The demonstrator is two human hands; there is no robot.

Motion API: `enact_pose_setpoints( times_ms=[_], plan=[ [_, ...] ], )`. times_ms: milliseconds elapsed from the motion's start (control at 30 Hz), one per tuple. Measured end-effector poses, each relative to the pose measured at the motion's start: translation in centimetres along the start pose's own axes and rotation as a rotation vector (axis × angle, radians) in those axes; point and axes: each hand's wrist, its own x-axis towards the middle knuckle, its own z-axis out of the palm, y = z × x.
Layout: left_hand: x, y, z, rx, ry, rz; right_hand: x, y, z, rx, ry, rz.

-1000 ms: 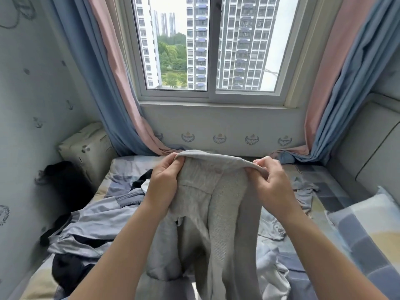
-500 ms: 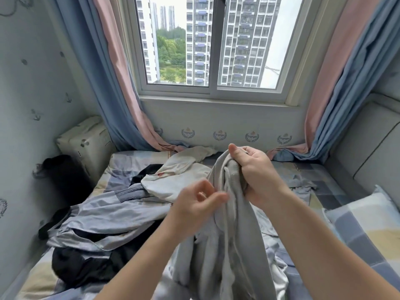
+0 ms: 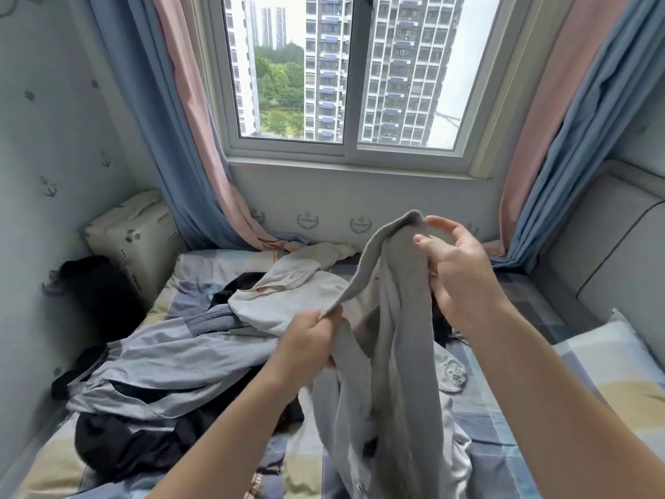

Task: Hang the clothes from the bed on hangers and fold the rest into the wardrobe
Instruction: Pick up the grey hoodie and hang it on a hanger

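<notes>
Both hands hold a grey knit garment up above the bed — possibly trousers, though the bunched folds make that hard to tell. The left hand pinches an edge of it low down; the right hand grips the top fold, its forefinger lifted clear. Behind, a cream garment, a light blue-grey shirt and black clothing lie heaped on the checked sheet.

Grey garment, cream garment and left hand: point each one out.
grey garment [image 3: 410,318], head view, on the hanging middle of the cloth.
cream garment [image 3: 288,300], head view, on its flat body on the bed.
left hand [image 3: 309,340], head view, on the back of the hand.
</notes>
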Motion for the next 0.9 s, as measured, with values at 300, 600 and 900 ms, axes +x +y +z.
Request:
enact_pose_setpoints(
  times_ms=[300, 600, 900],
  plan=[
    [0.4, 5.9, -0.7, -0.44, 0.122, -0.032, -4.9, 4.0, -1.2, -0.262, -0.136, -0.181],
    [-0.9, 8.0, 0.1, -0.535, 0.089, 0.061, -6.9, 13.9, -0.2, -0.635, -0.192, -0.044],
    [-0.4, 6.2, -2.2, -0.646, 0.187, 0.04, -4.7, 16.8, -4.3, -0.31, -0.136, 0.179]
  ],
)
